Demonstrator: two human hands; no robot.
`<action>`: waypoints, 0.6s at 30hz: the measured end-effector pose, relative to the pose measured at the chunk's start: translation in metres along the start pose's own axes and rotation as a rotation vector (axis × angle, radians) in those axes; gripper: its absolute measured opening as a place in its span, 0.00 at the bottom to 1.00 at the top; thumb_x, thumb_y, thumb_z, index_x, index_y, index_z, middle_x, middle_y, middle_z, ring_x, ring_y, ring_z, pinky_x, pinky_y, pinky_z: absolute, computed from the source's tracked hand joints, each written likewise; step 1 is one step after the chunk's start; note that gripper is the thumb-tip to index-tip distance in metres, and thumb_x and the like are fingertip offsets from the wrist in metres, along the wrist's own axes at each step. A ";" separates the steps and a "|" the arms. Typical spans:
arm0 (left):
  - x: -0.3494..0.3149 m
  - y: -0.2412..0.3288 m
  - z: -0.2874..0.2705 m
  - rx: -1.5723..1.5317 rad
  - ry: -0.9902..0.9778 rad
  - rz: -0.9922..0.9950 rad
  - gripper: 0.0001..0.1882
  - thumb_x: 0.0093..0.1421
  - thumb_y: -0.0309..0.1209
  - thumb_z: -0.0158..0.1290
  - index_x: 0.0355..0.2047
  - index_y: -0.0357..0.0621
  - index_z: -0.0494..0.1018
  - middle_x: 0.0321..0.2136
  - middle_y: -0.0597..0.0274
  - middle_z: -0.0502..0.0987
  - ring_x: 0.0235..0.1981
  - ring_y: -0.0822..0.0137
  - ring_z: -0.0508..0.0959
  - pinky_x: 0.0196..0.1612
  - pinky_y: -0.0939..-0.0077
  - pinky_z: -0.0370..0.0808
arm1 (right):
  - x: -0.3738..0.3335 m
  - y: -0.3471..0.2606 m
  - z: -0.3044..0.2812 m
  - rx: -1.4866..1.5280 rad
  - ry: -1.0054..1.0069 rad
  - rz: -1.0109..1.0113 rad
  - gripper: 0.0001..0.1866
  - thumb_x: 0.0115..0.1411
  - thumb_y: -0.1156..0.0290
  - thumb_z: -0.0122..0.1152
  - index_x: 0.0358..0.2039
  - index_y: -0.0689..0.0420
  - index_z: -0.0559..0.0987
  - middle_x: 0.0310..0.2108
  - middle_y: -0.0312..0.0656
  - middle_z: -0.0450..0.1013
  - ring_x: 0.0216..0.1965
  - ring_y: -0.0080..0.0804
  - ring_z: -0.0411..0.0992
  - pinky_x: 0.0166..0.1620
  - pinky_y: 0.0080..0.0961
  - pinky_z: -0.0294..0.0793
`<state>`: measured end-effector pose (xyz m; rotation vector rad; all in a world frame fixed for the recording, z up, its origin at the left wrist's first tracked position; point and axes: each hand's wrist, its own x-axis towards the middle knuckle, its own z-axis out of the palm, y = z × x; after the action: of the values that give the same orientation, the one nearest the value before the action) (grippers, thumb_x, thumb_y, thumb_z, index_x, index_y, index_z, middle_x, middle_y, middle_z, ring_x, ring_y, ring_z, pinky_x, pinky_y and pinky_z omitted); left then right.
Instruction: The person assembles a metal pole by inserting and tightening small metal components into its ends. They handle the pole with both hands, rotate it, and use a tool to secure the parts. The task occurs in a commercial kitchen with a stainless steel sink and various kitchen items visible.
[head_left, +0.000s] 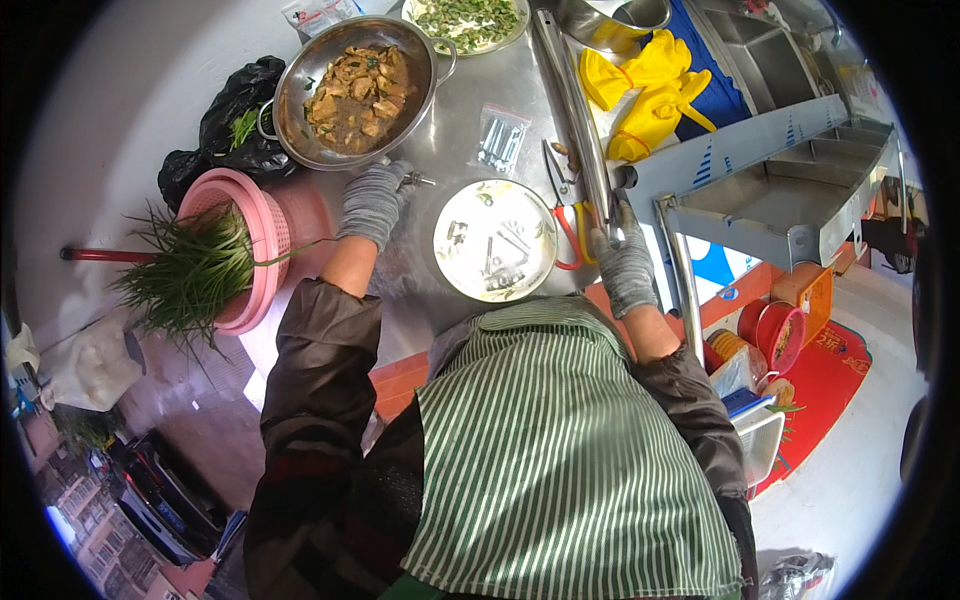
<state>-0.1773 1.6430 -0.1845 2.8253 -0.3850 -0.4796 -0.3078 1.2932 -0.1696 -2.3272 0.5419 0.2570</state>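
On steel counter, knit-gloved left hand pinching bolt (small, metal), round plate beside.

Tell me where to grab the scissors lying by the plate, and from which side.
Take the scissors by their red and yellow loop handles, which lie at the near end beside the plate, coming from the person's side. The blades point away toward the far end of the steel table, and the right hand sits right next to the handles.

Yellow rubber gloves lie beyond red-handled scissors.
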 end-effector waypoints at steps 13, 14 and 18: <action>-0.002 -0.025 0.040 -0.599 0.107 -0.073 0.16 0.51 0.22 0.58 0.41 0.40 0.70 0.35 0.54 0.73 0.33 0.61 0.74 0.40 0.67 0.73 | -0.009 0.010 -0.006 -0.143 0.084 -0.075 0.32 0.55 0.67 0.61 0.60 0.58 0.63 0.48 0.52 0.70 0.43 0.41 0.74 0.48 0.33 0.73; -0.003 -0.023 0.040 -0.509 0.162 -0.045 0.14 0.52 0.23 0.58 0.39 0.41 0.70 0.35 0.53 0.73 0.34 0.58 0.75 0.40 0.66 0.73 | -0.010 0.009 -0.007 -0.147 0.098 -0.114 0.33 0.54 0.67 0.62 0.60 0.58 0.62 0.49 0.53 0.69 0.42 0.42 0.74 0.48 0.34 0.72; -0.014 -0.015 0.033 -0.325 0.215 -0.040 0.11 0.53 0.28 0.58 0.36 0.42 0.71 0.33 0.50 0.74 0.35 0.52 0.75 0.39 0.62 0.73 | -0.010 -0.011 -0.018 -0.424 0.299 -0.385 0.29 0.52 0.70 0.62 0.55 0.58 0.67 0.46 0.54 0.70 0.42 0.47 0.73 0.48 0.37 0.72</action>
<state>-0.1980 1.6543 -0.2147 2.5377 -0.1873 -0.2178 -0.3114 1.2910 -0.1467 -2.8457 0.1751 -0.1802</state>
